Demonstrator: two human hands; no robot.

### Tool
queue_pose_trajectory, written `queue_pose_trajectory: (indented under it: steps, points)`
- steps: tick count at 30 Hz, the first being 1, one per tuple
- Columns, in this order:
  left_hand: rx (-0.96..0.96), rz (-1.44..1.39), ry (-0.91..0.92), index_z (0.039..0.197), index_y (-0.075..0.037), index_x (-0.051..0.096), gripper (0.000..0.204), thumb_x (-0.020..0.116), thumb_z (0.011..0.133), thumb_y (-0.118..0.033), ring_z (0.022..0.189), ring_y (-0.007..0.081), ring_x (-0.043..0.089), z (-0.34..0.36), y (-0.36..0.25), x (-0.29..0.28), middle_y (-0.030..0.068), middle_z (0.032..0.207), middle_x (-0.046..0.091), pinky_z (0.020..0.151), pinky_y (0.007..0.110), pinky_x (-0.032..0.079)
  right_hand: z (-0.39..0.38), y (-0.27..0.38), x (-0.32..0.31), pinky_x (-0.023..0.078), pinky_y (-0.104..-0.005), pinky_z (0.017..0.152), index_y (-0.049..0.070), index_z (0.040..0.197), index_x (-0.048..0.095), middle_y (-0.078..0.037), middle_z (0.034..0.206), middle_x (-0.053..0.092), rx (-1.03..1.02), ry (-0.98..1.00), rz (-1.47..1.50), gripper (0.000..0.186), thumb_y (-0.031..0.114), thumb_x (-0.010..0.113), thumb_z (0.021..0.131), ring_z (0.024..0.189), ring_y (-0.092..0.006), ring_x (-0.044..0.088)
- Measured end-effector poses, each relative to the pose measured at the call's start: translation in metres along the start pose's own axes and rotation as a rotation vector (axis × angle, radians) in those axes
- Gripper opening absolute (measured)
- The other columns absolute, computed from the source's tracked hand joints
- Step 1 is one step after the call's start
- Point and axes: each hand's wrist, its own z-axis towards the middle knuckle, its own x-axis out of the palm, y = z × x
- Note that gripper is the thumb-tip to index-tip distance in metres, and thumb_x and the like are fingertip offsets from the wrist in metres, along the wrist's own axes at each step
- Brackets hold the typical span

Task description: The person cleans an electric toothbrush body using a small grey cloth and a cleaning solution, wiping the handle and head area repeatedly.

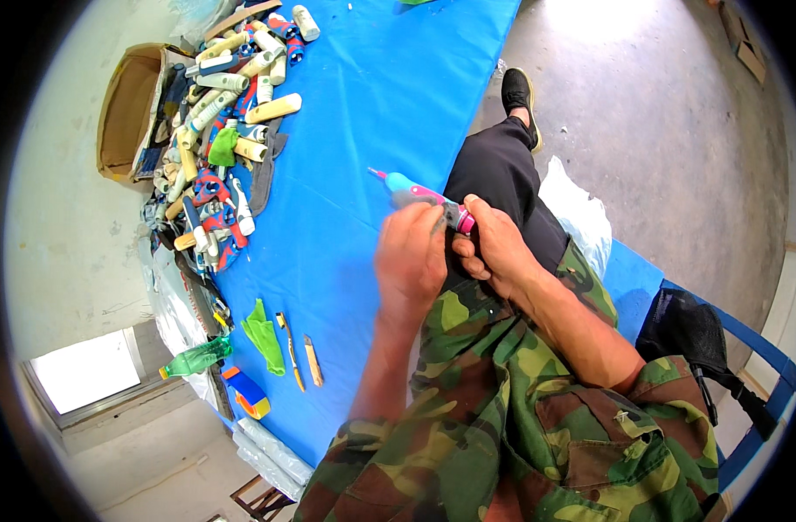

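Note:
A pink and turquoise handle-like device (406, 190) with a thin pink tip is held over the blue table's edge, above my lap. My right hand (493, 248) is closed around its pink lower end, thumb on top. My left hand (411, 257), slightly blurred, is closed at the device's middle, pinching a small dark grey piece (437, 213) against it; whether that is cloth I cannot tell. Below on the blue table (345, 87) lie a green cloth (263, 335), a brush (293, 357) and a small wooden-handled tool (313, 361).
At the left are a heap of assorted handles (228, 113), a cardboard box (128, 117), a green bottle (193, 358) and a blue-and-yellow object (245, 391). At the right are a white plastic bag (572, 209), a blue chair (772, 357) and a black mesh bag (685, 339).

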Motion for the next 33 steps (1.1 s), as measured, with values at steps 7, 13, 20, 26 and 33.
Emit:
queue_pose_trajectory:
  steps: [7, 13, 20, 26, 33]
  points:
    - [-0.050, 0.081, -0.059, 0.106, 0.000, 0.070, 0.017, 0.071, 0.089, 0.002, 0.094, 0.0358, 0.067, 0.013, 0.024, -0.001, 0.0159, 0.105, 0.070, 0.081, 0.043, 0.054, 0.001, 0.005, -0.003, 0.025, -0.0284, 0.042, 0.007, 0.098, 0.063, 0.000, 0.064, 0.052, 0.075, -0.006, 0.029, 0.045, 0.044, 0.040, 0.109, 0.046, -0.0106, 0.037]
    - [-0.003, 0.074, -0.094, 0.103, 0.000, 0.070, 0.012, 0.071, 0.091, 0.001, 0.091, 0.0350, 0.067, 0.025, 0.032, 0.008, 0.0155, 0.102, 0.071, 0.079, 0.042, 0.054, 0.009, 0.003, -0.010, 0.027, -0.0279, 0.043, 0.002, 0.103, 0.067, 0.000, 0.066, 0.053, 0.102, 0.018, 0.081, 0.054, 0.047, 0.038, 0.110, 0.046, -0.0111, 0.039]
    - [0.005, 0.094, -0.066, 0.105, -0.001, 0.070, 0.016, 0.073, 0.089, 0.001, 0.094, 0.0348, 0.067, 0.025, 0.027, -0.003, 0.0145, 0.104, 0.071, 0.080, 0.043, 0.054, 0.002, 0.008, 0.003, 0.029, -0.0277, 0.043, 0.004, 0.099, 0.065, -0.002, 0.068, 0.055, 0.040, -0.037, 0.071, 0.053, 0.052, 0.044, 0.109, 0.047, -0.0124, 0.042]
    - [0.031, 0.003, 0.063, 0.110, -0.003, 0.072, 0.027, 0.074, 0.084, 0.004, 0.097, 0.0353, 0.069, 0.010, -0.012, -0.001, 0.0145, 0.111, 0.072, 0.084, 0.042, 0.056, 0.009, 0.000, -0.011, 0.027, -0.0286, 0.042, 0.009, 0.084, 0.059, -0.002, 0.064, 0.053, -0.004, 0.013, 0.076, 0.051, 0.052, 0.047, 0.108, 0.046, -0.0127, 0.041]
    - [0.016, -0.001, 0.048, 0.111, -0.003, 0.071, 0.026, 0.076, 0.085, -0.001, 0.099, 0.0345, 0.067, 0.016, 0.005, 0.004, 0.0122, 0.111, 0.070, 0.084, 0.043, 0.056, 0.006, 0.006, -0.011, 0.024, -0.0283, 0.041, 0.012, 0.081, 0.056, -0.001, 0.062, 0.051, 0.047, -0.030, 0.058, 0.050, 0.054, 0.048, 0.107, 0.043, -0.0110, 0.037]
